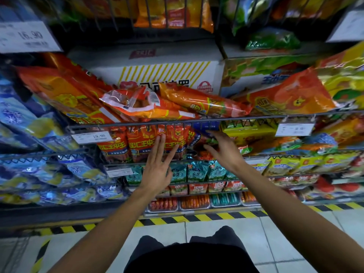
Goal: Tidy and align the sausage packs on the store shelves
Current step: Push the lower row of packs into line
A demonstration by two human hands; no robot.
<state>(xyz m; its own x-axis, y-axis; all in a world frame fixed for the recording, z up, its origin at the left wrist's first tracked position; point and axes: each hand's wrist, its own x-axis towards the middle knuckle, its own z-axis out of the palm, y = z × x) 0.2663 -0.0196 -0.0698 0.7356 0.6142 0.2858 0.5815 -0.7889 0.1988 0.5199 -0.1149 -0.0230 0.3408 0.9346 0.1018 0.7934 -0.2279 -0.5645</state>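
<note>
Left hand [157, 170] rests flat, fingers spread, on upright red sausage packs [149, 141] behind the wire rail [137, 124]; right hand [222, 148], fingers loosely extended, reaches alongside; heavy pushing risks toppling the row.

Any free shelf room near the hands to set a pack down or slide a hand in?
Little. The top tier is heaped with orange sausage packs over the wire rail. Below, the red packs fill the row under the left hand. One dark gap shows by the right hand, between red packs and yellow packs.
</note>
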